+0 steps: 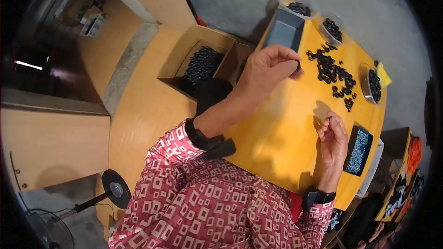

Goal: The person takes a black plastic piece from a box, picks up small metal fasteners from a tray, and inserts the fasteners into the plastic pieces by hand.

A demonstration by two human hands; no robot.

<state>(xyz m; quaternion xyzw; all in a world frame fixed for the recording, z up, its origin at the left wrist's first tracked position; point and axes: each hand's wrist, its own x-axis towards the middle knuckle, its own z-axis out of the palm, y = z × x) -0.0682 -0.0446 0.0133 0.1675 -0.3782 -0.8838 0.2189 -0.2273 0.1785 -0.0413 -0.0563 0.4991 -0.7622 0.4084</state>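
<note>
My left hand (265, 74) is raised over the yellow table (272, 143), its thumb and fingers pinched on a small black round part (297, 65). Lower and to the right, my right hand (334, 140) is held palm inward with its fingers curled together; whether something small sits between the fingertips is hidden. Beyond both hands lies a loose spread of black ring-shaped parts (330, 70). Close to the right hand is a dark tray (359, 151) filled with small silvery pieces.
Along the far edge stand a grey bin (282, 32) and clear tubs (295, 7) (331, 28) (373, 84) of black parts. A cardboard box (196, 62) of dark parts sits left of the table. A fan (117, 189) is at lower left, and shelves (397, 175) stand at right.
</note>
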